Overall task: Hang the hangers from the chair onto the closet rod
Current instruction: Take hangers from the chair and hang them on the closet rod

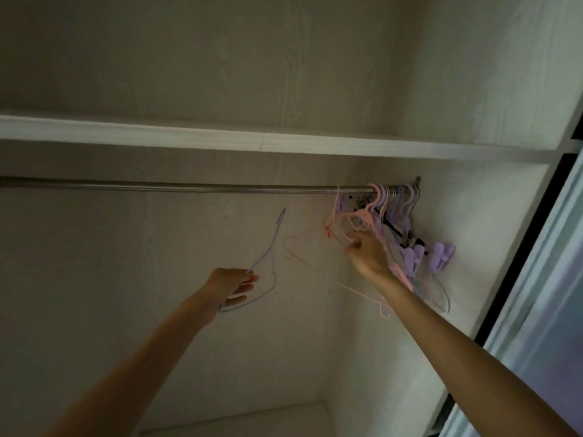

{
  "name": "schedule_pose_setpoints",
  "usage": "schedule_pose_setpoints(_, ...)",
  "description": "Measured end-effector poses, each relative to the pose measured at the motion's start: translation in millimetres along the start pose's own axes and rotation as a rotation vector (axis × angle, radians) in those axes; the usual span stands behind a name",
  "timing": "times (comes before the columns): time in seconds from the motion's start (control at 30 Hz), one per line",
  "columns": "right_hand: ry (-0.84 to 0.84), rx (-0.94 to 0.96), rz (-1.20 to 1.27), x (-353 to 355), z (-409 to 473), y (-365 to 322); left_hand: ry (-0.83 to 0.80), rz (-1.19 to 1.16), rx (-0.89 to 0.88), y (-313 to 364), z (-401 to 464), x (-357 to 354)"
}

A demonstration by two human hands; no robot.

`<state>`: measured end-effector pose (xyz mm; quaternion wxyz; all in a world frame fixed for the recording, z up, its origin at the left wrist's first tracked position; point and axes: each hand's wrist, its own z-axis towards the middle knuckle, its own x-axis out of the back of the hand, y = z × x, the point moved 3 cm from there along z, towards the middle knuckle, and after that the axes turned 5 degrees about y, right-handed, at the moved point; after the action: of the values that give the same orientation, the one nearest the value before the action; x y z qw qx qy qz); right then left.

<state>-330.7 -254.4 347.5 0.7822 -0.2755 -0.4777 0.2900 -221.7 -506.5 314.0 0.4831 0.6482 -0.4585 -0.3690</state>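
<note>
Rod: a round silver metal closet rod (189,186) runs level from the left edge to the right side wall, under a white wooden shelf (252,138).
Left hand: the left hand (235,287) is raised in front of the closet's back wall, below the rod and apart from it, forearm rising from the lower left; its fingers curl around the lower bar of a thin lilac wire hanger (266,263).
Lilac hanger: tilted, long axis running steeply up; its hook (281,215) points up toward the rod without touching it.
Right hand: the right hand (367,253) reaches up and to the right, arm stretched from the lower right corner; its fingertips pinch a thin pink wire hanger (339,234) at the edge of the cluster.
Hung hangers: a packed bunch of pink, lilac and pale blue plastic hangers (392,205) hooks over the rod's right end by the side wall, bodies hanging down and slanting right, with purple clips (441,255) at the lower end.
</note>
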Motion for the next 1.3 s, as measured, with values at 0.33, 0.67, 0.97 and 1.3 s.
schedule_pose_setpoints(0.33, 0.199, 0.502, -0.409, 11.7, 14.5, -33.5, -0.026, 0.058, 0.009, 11.1, 23.5, 13.0)
schedule_pose_setpoints(0.67, 0.065, 0.616, -0.646, -13.5, 94.4, -58.2, -0.082, 0.087, 0.035, 16.0, 61.6, 4.8)
schedule_pose_setpoints(0.97, 0.218, 0.779, -0.763, 15.0, 110.4, -24.3, -0.156, 0.173, 0.068, 13.4, 81.5, 3.4)
schedule_pose_setpoints(1.3, 0.272, 0.549, -0.979, 34.1, 122.3, -8.2, -0.233, 0.405, 0.027, 26.3, 90.7, 14.9)
